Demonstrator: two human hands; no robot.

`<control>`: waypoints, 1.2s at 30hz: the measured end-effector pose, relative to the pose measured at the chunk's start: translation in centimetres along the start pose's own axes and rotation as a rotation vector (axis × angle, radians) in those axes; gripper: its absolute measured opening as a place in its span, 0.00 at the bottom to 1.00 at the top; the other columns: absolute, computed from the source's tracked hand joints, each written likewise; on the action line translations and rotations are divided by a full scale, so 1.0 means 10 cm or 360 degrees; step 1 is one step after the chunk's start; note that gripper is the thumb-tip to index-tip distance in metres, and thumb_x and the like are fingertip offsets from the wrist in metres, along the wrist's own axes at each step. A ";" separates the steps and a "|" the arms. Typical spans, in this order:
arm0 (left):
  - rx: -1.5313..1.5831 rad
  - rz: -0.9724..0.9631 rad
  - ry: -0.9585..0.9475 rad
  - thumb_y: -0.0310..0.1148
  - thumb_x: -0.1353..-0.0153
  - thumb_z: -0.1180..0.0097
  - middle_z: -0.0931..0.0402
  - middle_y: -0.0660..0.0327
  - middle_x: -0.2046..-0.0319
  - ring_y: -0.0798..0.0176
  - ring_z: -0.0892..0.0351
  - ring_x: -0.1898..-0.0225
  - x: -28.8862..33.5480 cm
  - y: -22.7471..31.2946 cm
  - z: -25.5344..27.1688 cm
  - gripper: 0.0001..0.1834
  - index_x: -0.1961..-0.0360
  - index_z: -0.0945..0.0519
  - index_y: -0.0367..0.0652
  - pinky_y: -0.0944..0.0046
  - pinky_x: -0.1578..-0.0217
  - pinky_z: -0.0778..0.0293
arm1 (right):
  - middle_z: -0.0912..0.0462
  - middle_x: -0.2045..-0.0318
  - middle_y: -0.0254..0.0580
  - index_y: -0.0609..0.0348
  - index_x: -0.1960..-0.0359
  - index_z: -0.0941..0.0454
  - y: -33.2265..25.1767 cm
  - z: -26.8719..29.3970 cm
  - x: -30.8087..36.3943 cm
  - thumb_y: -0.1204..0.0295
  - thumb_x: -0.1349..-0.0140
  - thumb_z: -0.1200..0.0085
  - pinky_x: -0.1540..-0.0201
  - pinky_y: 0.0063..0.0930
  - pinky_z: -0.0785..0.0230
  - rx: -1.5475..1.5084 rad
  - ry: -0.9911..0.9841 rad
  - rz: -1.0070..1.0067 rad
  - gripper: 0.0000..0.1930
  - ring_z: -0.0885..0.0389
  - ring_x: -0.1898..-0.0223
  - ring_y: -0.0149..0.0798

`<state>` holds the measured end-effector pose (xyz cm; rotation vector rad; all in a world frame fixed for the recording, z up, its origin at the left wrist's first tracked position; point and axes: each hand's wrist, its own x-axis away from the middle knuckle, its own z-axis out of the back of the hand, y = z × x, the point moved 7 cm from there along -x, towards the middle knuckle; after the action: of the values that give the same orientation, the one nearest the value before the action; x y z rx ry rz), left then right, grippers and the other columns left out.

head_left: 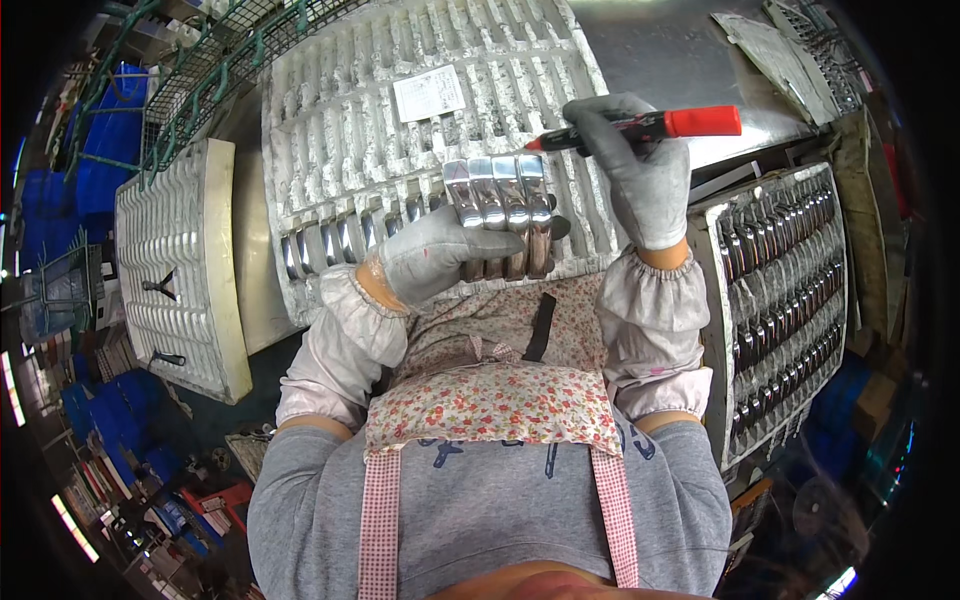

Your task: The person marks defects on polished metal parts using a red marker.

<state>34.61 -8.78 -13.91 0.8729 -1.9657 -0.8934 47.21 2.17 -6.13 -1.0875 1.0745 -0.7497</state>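
My left hand (440, 258), in a grey glove, grips a fanned bunch of several shiny metal spoons (498, 195), bowls upward, held over the front edge of a large grey moulded tray (340, 130). My right hand (630, 170), also gloved, holds a red and black marker pen (650, 124) level, its black tip pointing left just above the spoon bowls. A few more shiny spoons (330, 240) lie in the tray's slots left of my left hand.
A white paper slip (430, 92) lies on the big tray. A second ribbed tray (175, 270) with two dark pieces lies at left. At right a tray (790, 290) holds rows of several spoons. Blue crates (110, 130) stand at far left.
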 end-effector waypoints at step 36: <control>-0.0302 -0.0159 0.0387 0.27 0.45 0.40 0.24 0.67 0.63 0.75 0.28 0.66 -0.04 -0.01 0.03 0.21 0.48 0.27 0.43 0.72 0.68 0.30 | 0.23 0.51 0.48 0.51 0.41 0.39 0.38 -0.27 0.28 0.71 0.61 0.28 0.50 0.34 0.28 0.0336 -0.0775 -0.0043 0.42 0.24 0.49 0.43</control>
<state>34.57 -8.43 -14.30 0.9285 -1.6136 -0.9653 45.52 0.06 -10.84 -1.0331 0.5549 -0.5635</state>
